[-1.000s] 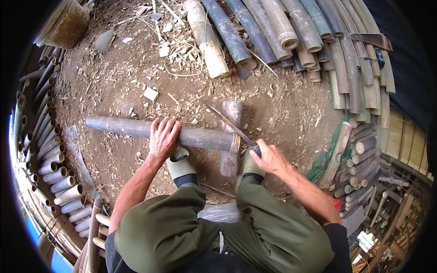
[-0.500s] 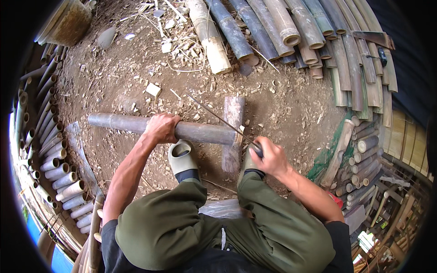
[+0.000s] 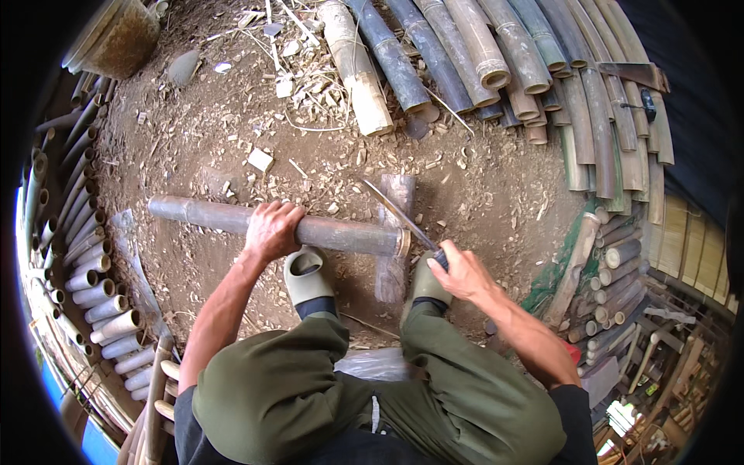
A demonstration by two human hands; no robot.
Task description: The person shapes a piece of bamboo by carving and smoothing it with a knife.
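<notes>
My left hand [image 3: 274, 231] is wrapped round a dark bamboo pole [image 3: 349, 235], pressing from above near its middle. The pole lies crosswise in front of my feet, its pale right end resting across a short wooden block [image 3: 397, 273]. My right hand [image 3: 463, 271] grips the dark handle of a long-bladed knife [image 3: 403, 217]. From the handle, the blade slants up and left, passing by the pole's right end and over the block. Whether the blade touches the pole I cannot tell.
Bamboo poles [image 3: 457, 50] lie in rows at the far right, with another blade [image 3: 635, 74] on top. Stacked bamboo [image 3: 112, 310] lines the left side, and more [image 3: 620, 271] the right. Wood chips [image 3: 329, 97] litter the dirt floor. A bucket [image 3: 116, 39] stands far left.
My right hand has shifted slightly down and right with the knife, and the blade's tip has come right and nearer, showing more of its flat side. My left hand keeps its hold on the pole.
</notes>
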